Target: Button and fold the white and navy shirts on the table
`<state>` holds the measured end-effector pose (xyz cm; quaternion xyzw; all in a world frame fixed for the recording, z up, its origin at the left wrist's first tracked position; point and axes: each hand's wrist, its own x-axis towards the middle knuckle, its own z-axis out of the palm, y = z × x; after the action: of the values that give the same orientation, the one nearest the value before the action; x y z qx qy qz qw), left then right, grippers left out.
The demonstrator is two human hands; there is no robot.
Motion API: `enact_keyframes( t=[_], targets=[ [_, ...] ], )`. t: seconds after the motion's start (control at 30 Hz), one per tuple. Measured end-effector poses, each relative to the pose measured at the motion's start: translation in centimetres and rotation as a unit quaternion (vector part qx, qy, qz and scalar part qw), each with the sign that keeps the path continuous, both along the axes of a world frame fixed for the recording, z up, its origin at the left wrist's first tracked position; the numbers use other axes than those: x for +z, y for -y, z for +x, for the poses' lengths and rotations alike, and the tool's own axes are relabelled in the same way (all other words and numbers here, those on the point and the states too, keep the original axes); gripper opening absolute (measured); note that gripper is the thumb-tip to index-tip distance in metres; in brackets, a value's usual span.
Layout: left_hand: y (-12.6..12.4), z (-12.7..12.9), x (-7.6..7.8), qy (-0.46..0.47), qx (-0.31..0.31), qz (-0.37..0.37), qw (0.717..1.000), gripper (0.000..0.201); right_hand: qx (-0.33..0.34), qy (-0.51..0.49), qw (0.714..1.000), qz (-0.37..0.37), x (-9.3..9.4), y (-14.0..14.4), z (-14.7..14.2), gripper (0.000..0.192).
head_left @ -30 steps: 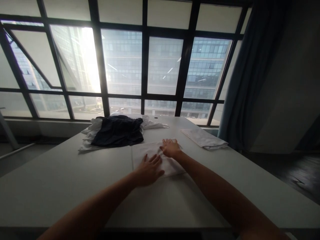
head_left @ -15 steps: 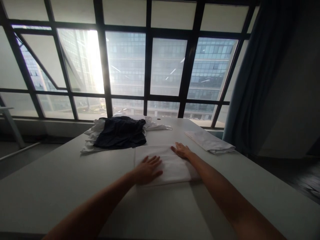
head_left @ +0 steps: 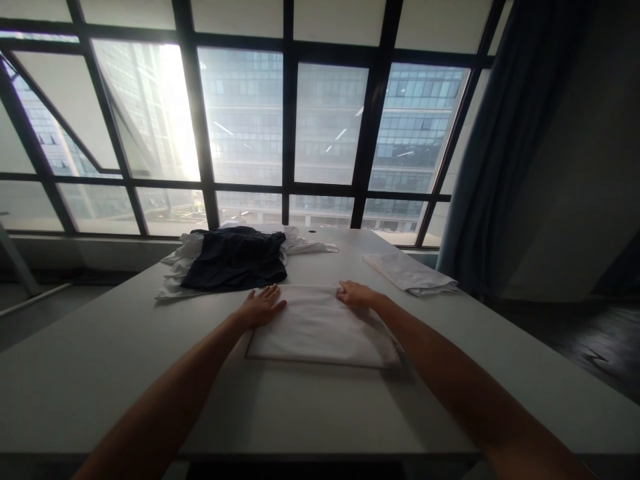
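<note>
A folded white cloth [head_left: 320,327] lies flat on the grey table [head_left: 125,373] in front of me. My left hand [head_left: 263,305] rests palm down on its far left corner, fingers spread. At the far right corner sits my right hand [head_left: 354,293], its fingers curled at the cloth's edge; whether it pinches the fabric is unclear. Both forearms reach in from the bottom of the view.
A heap of clothes with a dark garment [head_left: 235,259] on top of white ones lies at the far left of the table. Another folded white cloth [head_left: 410,272] sits at the far right. Behind the table are large windows [head_left: 300,127] and a dark curtain [head_left: 505,147].
My left hand slid from the cloth's middle to its far left corner. The right hand shifted to the far right corner. The cloth now lies closer to me and looks wider.
</note>
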<state>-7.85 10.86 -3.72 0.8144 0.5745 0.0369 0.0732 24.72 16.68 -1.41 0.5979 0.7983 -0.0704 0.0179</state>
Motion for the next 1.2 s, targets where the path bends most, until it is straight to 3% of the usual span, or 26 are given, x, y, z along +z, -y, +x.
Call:
enact_keyframes(
  t=[0.07,0.2,0.37,0.47,0.53,0.63,0.7,0.8,0.9,1.07,1.13,1.2],
  targets=[
    [0.0,-0.4,0.1,0.008,-0.012,0.003,1.0,0.068,0.015,-0.013,1.0,-0.021,1.3,-0.4,0.5,0.065],
    [-0.5,-1.3,-0.3,0.03,0.0,0.029,0.999,0.061,0.011,-0.075,0.988,-0.133,3.4,-0.8,1.3,0.053],
    [-1.1,-1.5,-1.1,0.051,0.047,0.052,0.996,0.051,-0.052,-0.248,0.93,-0.266,4.4,0.0,1.7,0.057],
    [-0.9,-1.2,-1.0,0.071,0.055,0.081,0.993,0.047,-0.048,-0.255,0.916,-0.306,4.7,0.4,1.9,0.054],
    [-1.0,-0.8,-0.6,0.083,0.062,0.105,0.989,0.044,-0.023,-0.234,0.93,-0.283,5.2,0.5,1.9,0.051],
    [-2.1,0.1,0.6,0.092,0.072,0.124,0.985,0.037,0.038,-0.192,0.967,-0.164,6.8,0.3,2.0,0.045],
    [-3.2,0.7,1.3,0.11,0.084,0.119,0.983,0.033,0.07,-0.178,0.977,-0.097,8.5,-0.2,2.2,0.042],
    [-4.8,1.5,1.4,0.16,0.108,0.119,0.974,0.038,0.084,-0.187,0.977,-0.055,11.9,-1.5,2.9,0.042],
    [-5.0,1.6,0.4,0.177,0.097,0.144,0.969,0.044,0.069,-0.216,0.973,-0.034,15.9,-3.1,4.2,0.04],
    [-3.6,1.2,-1.2,0.116,0.003,0.193,0.974,0.029,-0.013,-0.302,0.953,0.025,22.0,-5.8,8.2,0.037],
    [-3.2,1.2,-1.3,0.11,0.0,0.201,0.973,0.025,-0.055,-0.343,0.936,0.047,23.5,-6.8,11.0,0.039],
    [-3.2,1.3,-1.3,0.113,0.003,0.204,0.972,0.024,-0.108,-0.376,0.918,0.07,23.6,-7.8,14.6,0.039]
  ],
)
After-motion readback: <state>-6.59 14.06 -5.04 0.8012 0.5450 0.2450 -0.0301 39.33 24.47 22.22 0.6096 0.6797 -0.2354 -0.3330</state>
